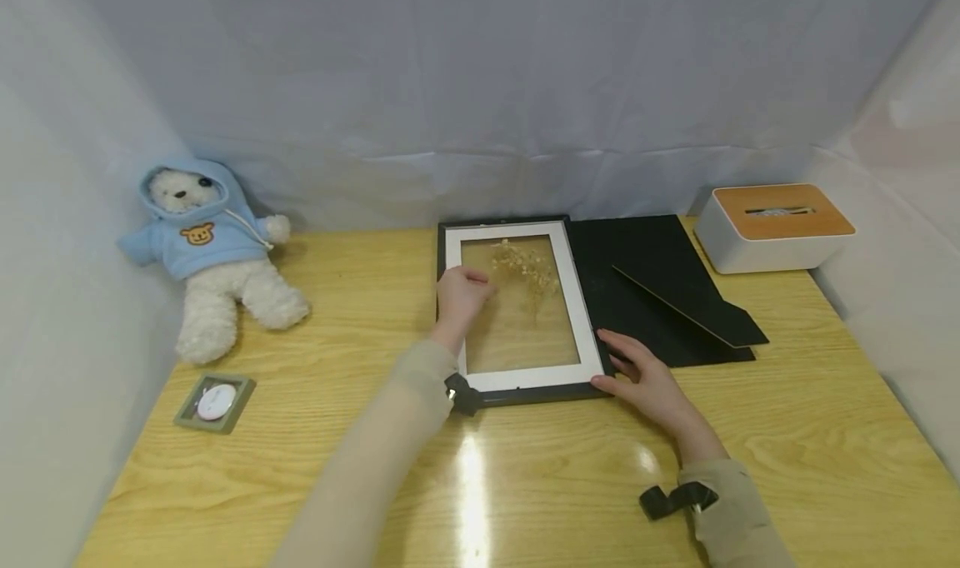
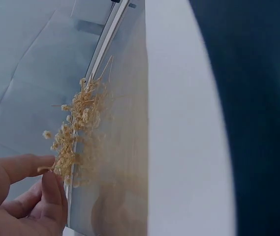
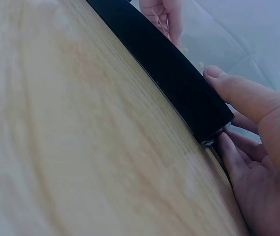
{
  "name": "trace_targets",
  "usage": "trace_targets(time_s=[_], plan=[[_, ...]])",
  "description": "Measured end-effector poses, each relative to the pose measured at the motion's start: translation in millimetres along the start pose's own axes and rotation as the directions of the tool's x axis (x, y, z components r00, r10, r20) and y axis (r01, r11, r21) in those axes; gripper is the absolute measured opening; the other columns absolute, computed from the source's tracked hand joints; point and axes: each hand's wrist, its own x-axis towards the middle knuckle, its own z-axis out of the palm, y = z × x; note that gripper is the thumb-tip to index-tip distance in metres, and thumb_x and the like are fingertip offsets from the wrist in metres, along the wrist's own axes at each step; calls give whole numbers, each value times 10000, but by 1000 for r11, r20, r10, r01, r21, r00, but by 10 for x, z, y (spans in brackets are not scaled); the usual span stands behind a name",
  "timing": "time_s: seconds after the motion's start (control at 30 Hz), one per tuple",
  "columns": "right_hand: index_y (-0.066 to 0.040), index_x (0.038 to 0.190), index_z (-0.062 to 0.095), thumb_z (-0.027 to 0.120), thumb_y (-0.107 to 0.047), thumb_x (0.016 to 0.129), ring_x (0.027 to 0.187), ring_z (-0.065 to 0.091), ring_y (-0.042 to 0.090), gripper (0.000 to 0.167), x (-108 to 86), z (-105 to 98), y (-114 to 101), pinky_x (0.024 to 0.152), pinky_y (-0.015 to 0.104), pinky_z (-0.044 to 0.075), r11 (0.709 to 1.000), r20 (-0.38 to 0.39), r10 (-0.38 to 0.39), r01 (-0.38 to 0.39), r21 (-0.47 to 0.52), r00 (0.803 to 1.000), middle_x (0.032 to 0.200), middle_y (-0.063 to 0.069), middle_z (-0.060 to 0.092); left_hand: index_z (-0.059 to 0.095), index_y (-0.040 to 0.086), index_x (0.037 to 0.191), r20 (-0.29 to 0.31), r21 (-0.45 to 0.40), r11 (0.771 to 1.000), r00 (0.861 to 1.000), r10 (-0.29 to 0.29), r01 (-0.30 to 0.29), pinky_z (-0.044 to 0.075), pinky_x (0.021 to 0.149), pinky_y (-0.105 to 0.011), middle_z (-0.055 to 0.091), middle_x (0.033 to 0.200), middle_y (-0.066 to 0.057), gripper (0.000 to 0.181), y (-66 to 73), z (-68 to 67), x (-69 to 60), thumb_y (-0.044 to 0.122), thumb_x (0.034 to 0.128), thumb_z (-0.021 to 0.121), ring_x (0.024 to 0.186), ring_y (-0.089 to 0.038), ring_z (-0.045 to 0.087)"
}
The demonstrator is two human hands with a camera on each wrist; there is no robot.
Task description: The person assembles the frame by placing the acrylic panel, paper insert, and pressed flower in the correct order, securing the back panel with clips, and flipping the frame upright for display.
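A black picture frame (image 1: 540,394) with a white mat border (image 1: 517,378) lies face up on the wooden table, clear glass or plastic in its middle. A sprig of dried flowers (image 1: 527,270), small and straw-coloured, is over the clear pane. In the left wrist view my left hand (image 2: 26,196) pinches one end of that sprig (image 2: 83,110) between thumb and finger. At the near right corner of the frame is my right hand (image 1: 645,381). Its thumb (image 3: 223,78) touches the top edge, and the other fingers lie against the side of the corner.
Right of the frame lies a black backing board (image 1: 645,301) with its stand flap (image 1: 693,306) raised. A white tissue box (image 1: 772,247) with a wooden lid stands at the back right. To the left are a plush bear (image 1: 210,251) and a small green frame (image 1: 215,402).
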Motion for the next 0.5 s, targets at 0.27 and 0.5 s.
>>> trace_targets(time_s=[0.27, 0.5], plan=[[-111, 1450, 410, 748, -178, 836, 1361, 314, 288, 704, -9, 1, -23, 1049, 336, 357, 1000, 10, 12, -12, 7, 1000, 1487, 131, 326, 722, -6, 872, 91, 85, 996, 996, -13, 5, 510, 666, -288, 698, 840, -118, 164, 17, 0, -69, 124, 785, 769, 745, -212, 614], [-124, 1453, 408, 754, -213, 832, 1359, 319, 285, 716, -8, 1, -13, 1042, 315, 366, 1000, 12, 19, -19, -4, 1000, 1488, 119, 326, 736, 10, 845, 156, 143, 988, 987, 33, -56, 516, 706, -313, 704, 823, -93, 169, 18, -55, -95, 161, 785, 782, 763, -210, 621]])
